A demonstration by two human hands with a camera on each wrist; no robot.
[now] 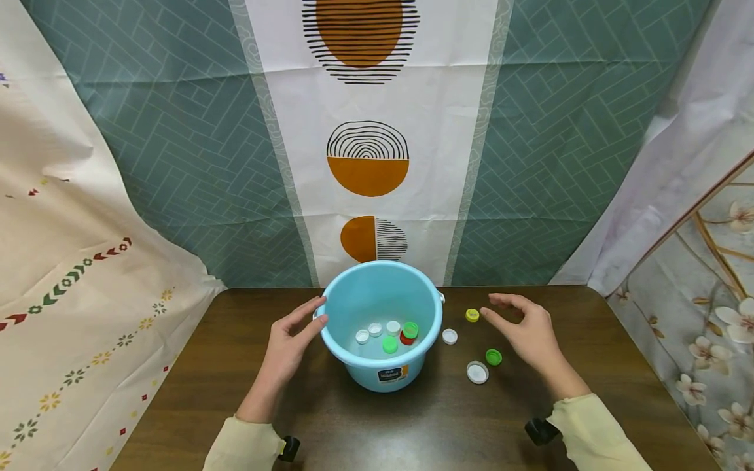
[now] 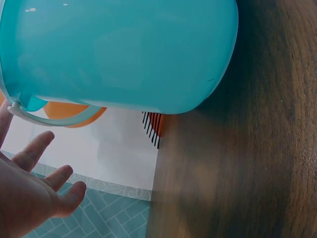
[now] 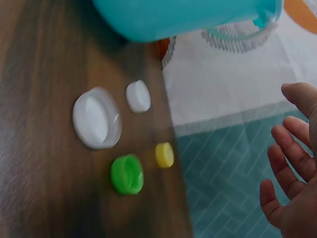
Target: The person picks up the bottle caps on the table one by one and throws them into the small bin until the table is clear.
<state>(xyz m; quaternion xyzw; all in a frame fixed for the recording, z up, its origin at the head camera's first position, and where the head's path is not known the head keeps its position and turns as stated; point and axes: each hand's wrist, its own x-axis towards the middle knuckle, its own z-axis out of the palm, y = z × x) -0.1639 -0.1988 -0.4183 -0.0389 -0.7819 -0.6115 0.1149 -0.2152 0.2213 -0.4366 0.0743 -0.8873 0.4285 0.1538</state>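
A light blue bucket (image 1: 381, 373) stands on the table with several white, green and red bottle caps inside. At its left rim is my left hand (image 1: 288, 340), thumb and index fingertips touching the edge, the other fingers loosely extended in the left wrist view. My right hand (image 1: 526, 332) hovers to the right of the bucket, holding nothing, fingers relaxed and apart. Nearest to it is a yellow cap (image 1: 472, 315). A small white cap (image 1: 449, 336), a green cap (image 1: 493, 357) and a larger white lid (image 1: 477, 372) lie between the bucket and that hand.
The brown wooden table (image 1: 377, 438) ends at a patterned teal and white curtain (image 1: 377, 98) behind the bucket. A cream cloth (image 1: 88, 261) hangs at the left, a floral one (image 1: 695, 340) at the right. The bucket's handle (image 2: 59, 119) hangs down along its far side.
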